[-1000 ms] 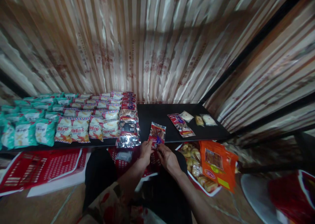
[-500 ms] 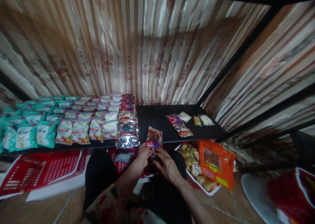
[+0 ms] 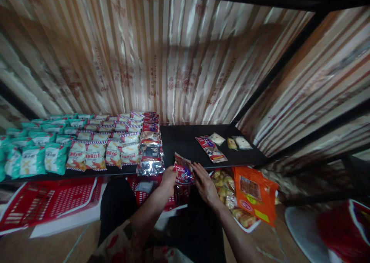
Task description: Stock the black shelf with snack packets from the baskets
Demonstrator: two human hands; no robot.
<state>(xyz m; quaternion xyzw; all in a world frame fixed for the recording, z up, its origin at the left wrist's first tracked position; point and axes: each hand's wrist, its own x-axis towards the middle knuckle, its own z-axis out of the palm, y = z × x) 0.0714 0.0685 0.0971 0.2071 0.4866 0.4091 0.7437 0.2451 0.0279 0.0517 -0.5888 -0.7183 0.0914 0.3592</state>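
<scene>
My left hand (image 3: 168, 179) is closed on the left edge of a red snack packet (image 3: 184, 171), held tilted in front of the shelf's front edge. On the packet's other side is my right hand (image 3: 206, 184), its fingers stretched out and the tips at the packet's right edge; the thumb is hard to make out. Left of the packet, a row of similar red and silver packets (image 3: 151, 151) lies overlapped on the black shelf (image 3: 179, 139). Another red packet (image 3: 211, 149) lies by itself farther right on the shelf.
White-and-red snack bags (image 3: 96, 154) and teal snack bags (image 3: 31, 161) fill the shelf's left side. Small pale packets (image 3: 242, 142) lie at its right. Below are a red basket (image 3: 68, 195), a container of wrapped food (image 3: 226, 186) and an orange bag (image 3: 254, 193).
The red packet has tilted and turned in my left hand, and sits slightly lower. My right hand has shifted right and up, its fingers moving off the packet's front to its right edge.
</scene>
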